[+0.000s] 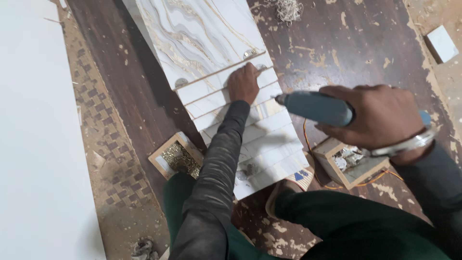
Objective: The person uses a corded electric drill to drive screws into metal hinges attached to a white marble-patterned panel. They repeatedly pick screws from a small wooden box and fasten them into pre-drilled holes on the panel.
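Note:
My left hand (pixel 244 83) presses flat on narrow white strips (pixel 262 130) laid in a stepped row across the lower part of a marble-patterned panel (pixel 202 33). Its fingertips reach the top strip near two small round metal pieces (pixel 250 53). My right hand (pixel 380 115) is closed around a blue power tool (pixel 317 107), held in the air to the right of the panel, its tip pointing left towards the strips. A metal bangle (pixel 409 143) sits on that wrist.
A small wooden box of golden screws (pixel 177 158) lies left of my arm. Another wooden box (pixel 349 163) with an orange cable stands under my right hand. A large white board (pixel 33 144) fills the left. Dark dusty floor (pixel 346 43) surrounds the panel.

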Motion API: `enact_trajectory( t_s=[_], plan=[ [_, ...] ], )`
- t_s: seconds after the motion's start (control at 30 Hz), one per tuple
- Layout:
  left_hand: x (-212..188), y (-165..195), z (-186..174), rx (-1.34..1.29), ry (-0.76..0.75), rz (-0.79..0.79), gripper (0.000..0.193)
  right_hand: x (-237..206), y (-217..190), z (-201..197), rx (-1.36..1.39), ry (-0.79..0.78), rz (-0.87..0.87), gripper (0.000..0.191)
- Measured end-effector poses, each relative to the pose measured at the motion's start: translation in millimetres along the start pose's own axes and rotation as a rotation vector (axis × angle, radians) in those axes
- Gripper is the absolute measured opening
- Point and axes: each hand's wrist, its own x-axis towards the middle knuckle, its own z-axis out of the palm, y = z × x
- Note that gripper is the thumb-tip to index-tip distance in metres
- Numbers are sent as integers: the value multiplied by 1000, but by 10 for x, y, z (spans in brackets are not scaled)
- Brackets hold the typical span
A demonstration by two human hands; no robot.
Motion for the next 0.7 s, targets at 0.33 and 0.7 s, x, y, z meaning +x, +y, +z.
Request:
enact_trajectory(
  t_s=[0.33,0.7],
  plan=[
    [-482,91,-115,-1179,-48,-549,26,4,8,128,187,253,-4,66],
    [-757,-36,-428,-1868,-166,-654,34,102,-88,168,219,263,-89,69]
  ],
)
